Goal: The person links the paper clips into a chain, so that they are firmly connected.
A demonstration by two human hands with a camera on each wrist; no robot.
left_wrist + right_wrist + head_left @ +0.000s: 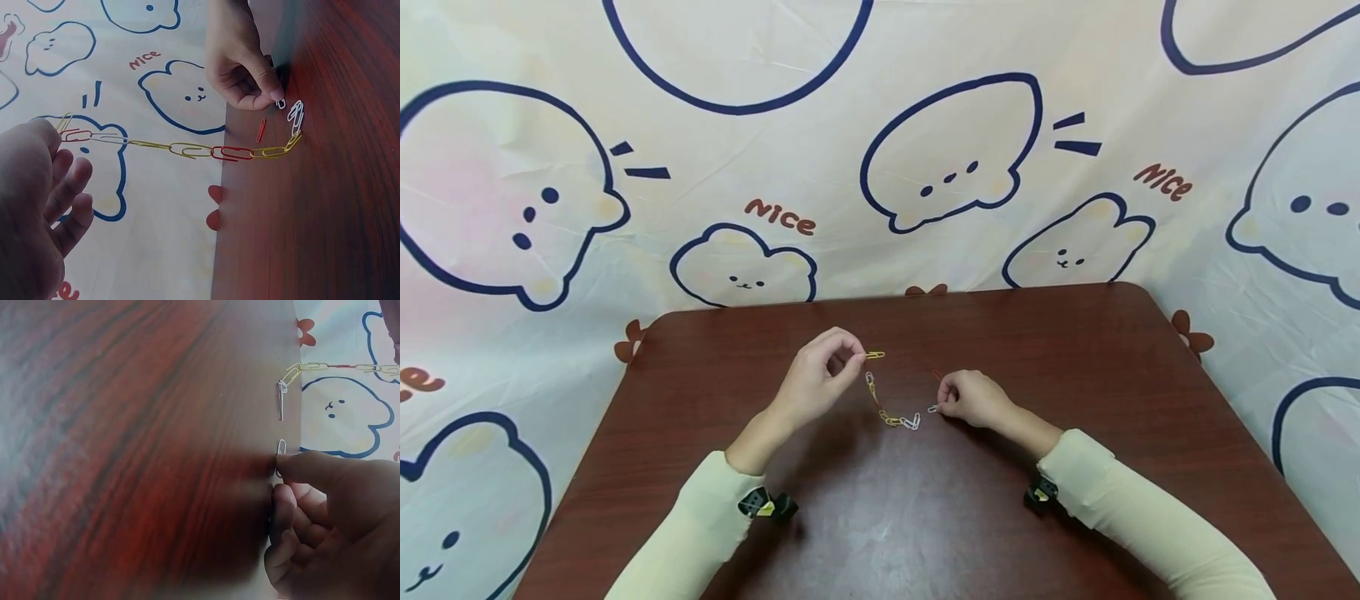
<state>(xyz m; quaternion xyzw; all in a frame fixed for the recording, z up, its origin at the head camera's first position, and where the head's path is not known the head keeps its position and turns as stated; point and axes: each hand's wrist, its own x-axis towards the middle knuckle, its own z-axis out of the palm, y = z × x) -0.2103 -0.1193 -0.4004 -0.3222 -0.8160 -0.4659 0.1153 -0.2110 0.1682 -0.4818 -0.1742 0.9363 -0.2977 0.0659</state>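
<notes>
My left hand (pixel 818 372) pinches one end of a paper clip chain (pixel 232 153) between thumb and finger, raised above the table. Yellow, red and white clips link together and sag down from it. The far end of the chain, with white clips (pixel 297 115), is low at the tabletop. Close to that end, my right hand (pixel 976 400) pinches a single white paper clip (pixel 281 447) by thumb and fingertip, low over the wood. A small gap separates this clip from the chain. A loose red paper clip (pixel 260 130) lies on the table just beyond the right hand.
The dark red-brown wooden table (pixel 880 533) has rounded far corners. A pale cloth (pixel 835 158) with cartoon figures hangs behind and beside it. Each wrist carries a small black camera, like the one on the left wrist (pixel 767 504).
</notes>
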